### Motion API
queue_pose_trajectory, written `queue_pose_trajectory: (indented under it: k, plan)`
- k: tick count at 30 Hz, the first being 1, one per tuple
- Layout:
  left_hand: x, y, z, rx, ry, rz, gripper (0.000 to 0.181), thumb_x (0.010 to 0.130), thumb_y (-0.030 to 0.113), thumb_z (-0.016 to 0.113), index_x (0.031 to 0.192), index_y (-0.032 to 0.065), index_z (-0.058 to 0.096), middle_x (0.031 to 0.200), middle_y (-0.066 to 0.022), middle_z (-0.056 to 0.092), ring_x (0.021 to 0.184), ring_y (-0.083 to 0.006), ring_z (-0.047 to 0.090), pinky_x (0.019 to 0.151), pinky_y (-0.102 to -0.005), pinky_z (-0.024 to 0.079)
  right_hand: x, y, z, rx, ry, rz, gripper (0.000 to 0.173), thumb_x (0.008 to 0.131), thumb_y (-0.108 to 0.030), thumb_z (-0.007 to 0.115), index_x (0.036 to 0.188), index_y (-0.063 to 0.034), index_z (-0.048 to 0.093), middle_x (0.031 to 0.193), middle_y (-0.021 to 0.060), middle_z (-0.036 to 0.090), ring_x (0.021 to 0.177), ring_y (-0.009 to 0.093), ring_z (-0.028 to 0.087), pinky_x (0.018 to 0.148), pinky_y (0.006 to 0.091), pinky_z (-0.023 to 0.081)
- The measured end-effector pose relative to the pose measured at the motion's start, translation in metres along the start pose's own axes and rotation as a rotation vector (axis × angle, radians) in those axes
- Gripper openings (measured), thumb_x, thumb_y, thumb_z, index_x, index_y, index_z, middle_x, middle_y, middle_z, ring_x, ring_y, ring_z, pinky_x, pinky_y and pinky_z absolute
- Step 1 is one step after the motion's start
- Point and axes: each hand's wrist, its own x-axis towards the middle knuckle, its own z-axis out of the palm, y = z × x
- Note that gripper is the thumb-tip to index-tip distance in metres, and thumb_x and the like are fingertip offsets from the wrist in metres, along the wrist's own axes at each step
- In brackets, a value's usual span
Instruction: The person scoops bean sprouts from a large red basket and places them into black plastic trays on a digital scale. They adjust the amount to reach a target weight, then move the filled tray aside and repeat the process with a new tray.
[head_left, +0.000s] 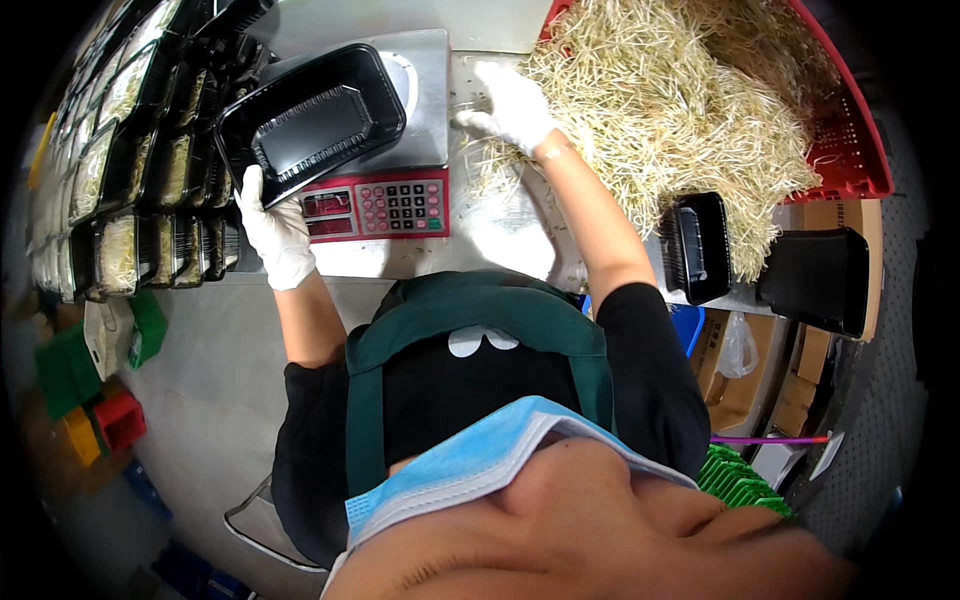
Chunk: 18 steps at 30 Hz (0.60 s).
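Note:
My left hand (276, 232), in a white glove, grips the near left corner of a black plastic tray (315, 124). Nothing lies in this tray, which is tilted over the steel platform of a digital scale (431, 97) with a red keypad panel. My right hand (514, 109), gloved too, is at the left edge of a large heap of bean sprouts (660, 112); its thumb and fingers are spread, and no sprouts show between them. Loose sprouts (499, 169) lie on the steel table (480, 240) below that hand.
Stacked black trays of sprouts (120, 244) stand at the left. A red crate (855, 142) lies behind the heap. Near the table's right edge are a small black tray (701, 247) and a stack of black trays (814, 277) in a cardboard box (872, 247). Colored bins (120, 420) stand lower left.

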Motion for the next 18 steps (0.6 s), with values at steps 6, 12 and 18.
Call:
queue_pose_trajectory:
  k: [6, 12, 18]
  plan:
    - [-0.006, 0.014, -0.025, -0.059, -0.009, -0.010, 0.037, 0.095, 0.020, 0.050, 0.124, -0.0019, 0.051, 0.120, -0.0183, 0.059, 0.107, -0.0300, 0.060, 0.091, -0.0459, 0.051, -0.041, -0.014, 0.055, -0.179, -0.238, -0.249, 0.067, 0.088, -0.042, 0.053, 0.140, -0.0040, 0.036, 0.133, 0.0141, 0.047, 0.129, 0.030, 0.039, 0.104, 0.0449, 0.031]
    - [0.003, -0.010, -0.017, -0.126, -0.013, -0.128, 0.041, 0.097, 0.023, 0.044, 0.123, -0.0083, 0.051, 0.122, -0.0201, 0.058, 0.112, -0.0295, 0.057, 0.098, -0.0434, 0.046, -0.115, -0.048, 0.006, -0.127, -0.151, -0.227, 0.064, 0.090, -0.043, 0.050, 0.138, -0.0037, 0.040, 0.142, 0.0176, 0.040, 0.134, 0.034, 0.033, 0.109, 0.0489, 0.023]
    - [0.010, -0.034, 0.007, -0.058, -0.072, -0.173, 0.030, 0.096, 0.018, 0.050, 0.113, -0.0048, 0.056, 0.111, -0.0161, 0.062, 0.102, -0.0242, 0.062, 0.091, -0.0363, 0.051, -0.083, 0.003, -0.026, -0.257, -0.014, 0.305, 0.093, 0.073, -0.055, 0.068, 0.147, -0.0173, 0.025, 0.148, 0.0211, 0.028, 0.137, 0.038, 0.026, 0.110, 0.0531, 0.020]
